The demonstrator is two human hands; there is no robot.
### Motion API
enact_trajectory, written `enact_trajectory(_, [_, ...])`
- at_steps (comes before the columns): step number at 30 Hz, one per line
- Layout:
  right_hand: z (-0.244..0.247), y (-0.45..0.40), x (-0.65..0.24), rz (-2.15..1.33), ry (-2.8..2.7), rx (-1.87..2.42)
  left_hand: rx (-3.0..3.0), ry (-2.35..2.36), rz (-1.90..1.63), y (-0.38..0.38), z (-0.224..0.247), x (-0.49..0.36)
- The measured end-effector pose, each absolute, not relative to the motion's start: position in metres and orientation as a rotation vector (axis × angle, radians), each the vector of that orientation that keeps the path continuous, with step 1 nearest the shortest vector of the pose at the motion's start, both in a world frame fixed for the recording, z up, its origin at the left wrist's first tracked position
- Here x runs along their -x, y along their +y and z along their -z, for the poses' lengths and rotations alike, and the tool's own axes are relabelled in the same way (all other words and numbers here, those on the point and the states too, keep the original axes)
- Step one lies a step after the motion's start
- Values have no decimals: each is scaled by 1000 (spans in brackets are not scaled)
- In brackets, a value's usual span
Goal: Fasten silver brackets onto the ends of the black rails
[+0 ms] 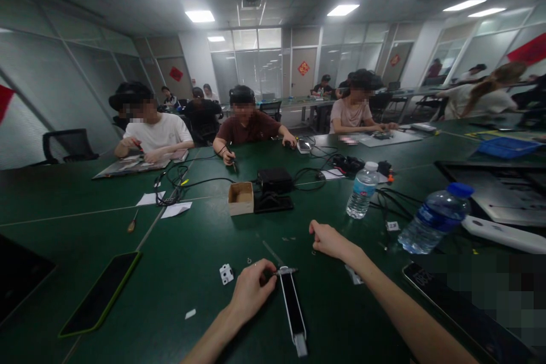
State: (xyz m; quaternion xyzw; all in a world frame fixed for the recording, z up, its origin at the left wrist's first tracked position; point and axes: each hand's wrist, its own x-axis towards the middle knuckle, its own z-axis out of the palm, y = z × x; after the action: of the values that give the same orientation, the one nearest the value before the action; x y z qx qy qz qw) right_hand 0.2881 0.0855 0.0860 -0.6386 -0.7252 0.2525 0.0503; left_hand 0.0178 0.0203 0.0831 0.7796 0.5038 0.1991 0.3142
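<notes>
A slim white-framed bar with a black inner face (292,304) lies on the green table in front of me, with a narrow metallic crosspiece (286,271) at its far end. My left hand (255,285) is closed at that end, thumb and forefinger pinching the crosspiece's left tip. To the right and farther off, my right hand (328,240) hovers low over the table with curled fingers; whatever they hold, if anything, is hidden. A tiny ring (314,252) shows just below it. Left of my left hand sits a small white block with holes (226,274).
A green-edged phone (102,293) and a screwdriver (133,222) lie to the left. An open cardboard box (241,207) stands ahead beside a black box (274,180). Two water bottles (362,190) stand at the right. Co-workers (247,125) sit across the table.
</notes>
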Motion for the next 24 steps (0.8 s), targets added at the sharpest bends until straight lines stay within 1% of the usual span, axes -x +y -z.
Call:
enact_trajectory(12, [-92, 84, -291, -669, -2206, 2018, -2085, 1299, -559, 22, -76, -15])
enact_trajectory(24, [-83, 90, -291, -754, -2154, 2044, -2103, 1304, -557, 23, -74, -16])
